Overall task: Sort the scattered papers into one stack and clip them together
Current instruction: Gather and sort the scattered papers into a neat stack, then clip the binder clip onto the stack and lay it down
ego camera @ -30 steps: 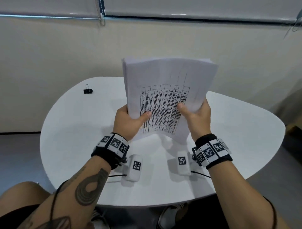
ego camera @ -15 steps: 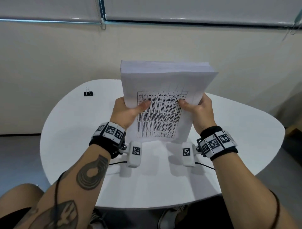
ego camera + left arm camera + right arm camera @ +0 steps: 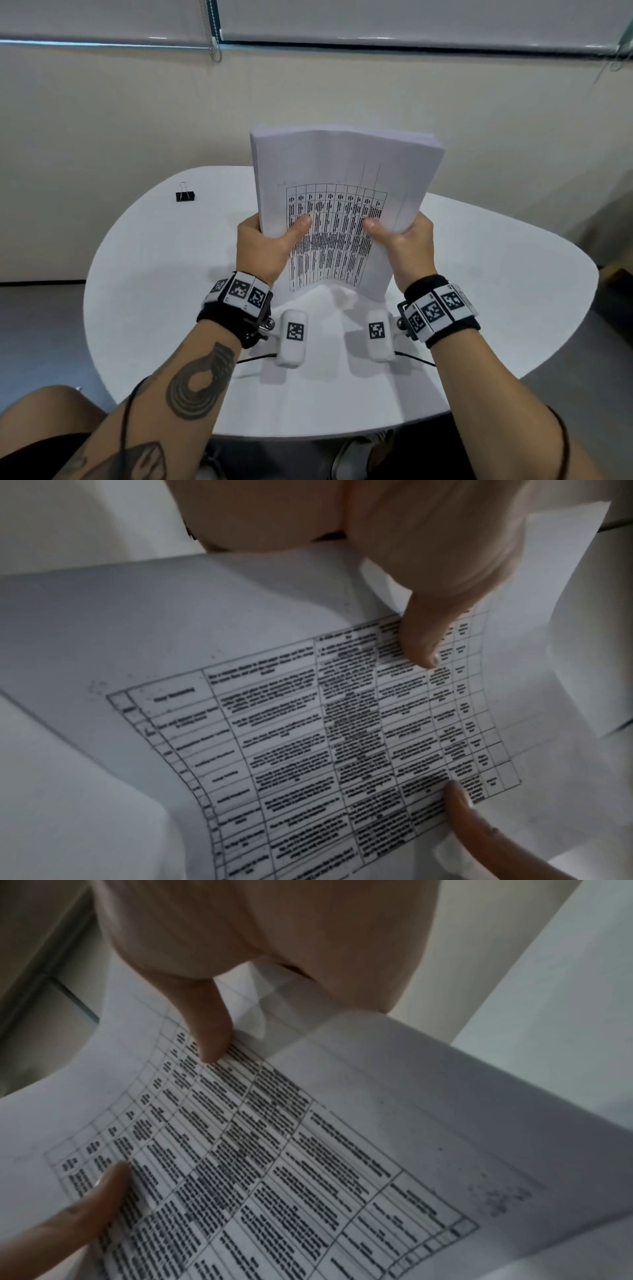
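A thick stack of white papers (image 3: 342,171) with a printed table on the front sheet stands upright on its lower edge on the white table (image 3: 154,291). My left hand (image 3: 270,236) grips its left side, thumb across the print. My right hand (image 3: 397,240) grips the right side the same way. The sheets bow slightly between the hands. A black binder clip (image 3: 185,195) lies apart at the table's far left. In the left wrist view, my left thumb pad presses on the printed table (image 3: 325,737); the right wrist view shows the same sheet (image 3: 274,1150).
The table is rounded, its near edge (image 3: 308,435) close to my body. A beige wall (image 3: 102,120) stands right behind the table. Grey floor (image 3: 34,325) lies to the left. Both wrists carry marker bands with small white camera units (image 3: 291,337).
The stack dropped from its raised position half a second ago, its lower edge back on the table, and the sheets bow again. Both hands keep their grip on the sides.
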